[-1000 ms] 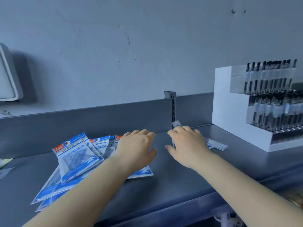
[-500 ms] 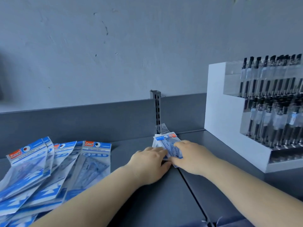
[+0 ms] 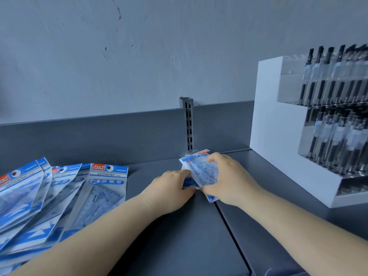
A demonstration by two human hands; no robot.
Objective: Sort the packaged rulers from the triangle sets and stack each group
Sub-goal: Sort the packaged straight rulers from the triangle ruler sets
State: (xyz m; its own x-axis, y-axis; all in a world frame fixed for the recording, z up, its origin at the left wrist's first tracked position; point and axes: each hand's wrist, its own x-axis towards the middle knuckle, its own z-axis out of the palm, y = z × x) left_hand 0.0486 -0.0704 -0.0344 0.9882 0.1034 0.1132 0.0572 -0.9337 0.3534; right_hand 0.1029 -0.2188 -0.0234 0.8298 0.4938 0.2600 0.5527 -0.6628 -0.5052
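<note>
A small stack of ruler packets (image 3: 201, 172) is gripped by the left hand (image 3: 171, 186) and right hand (image 3: 229, 178), just before the slotted post (image 3: 188, 124). Triangle sets (image 3: 59, 200) lie fanned well left of it.

Packets (image 3: 59, 198), lower left: blue-white, red logo patch. Shelf (image 3: 179, 236), bottom: dark grey. Rack (image 3: 278, 136), right: white; pens (image 3: 338, 86) black.

Dark grey metal shelf (image 3: 171, 242) with a raised back panel and a seam down the middle. Left of the seam, fanned pile of blue triangle-set packets (image 3: 59, 200). At the seam's far end, small bundle of ruler packets (image 3: 201, 172). Right of the seam, white stepped pen display (image 3: 278, 140).
</note>
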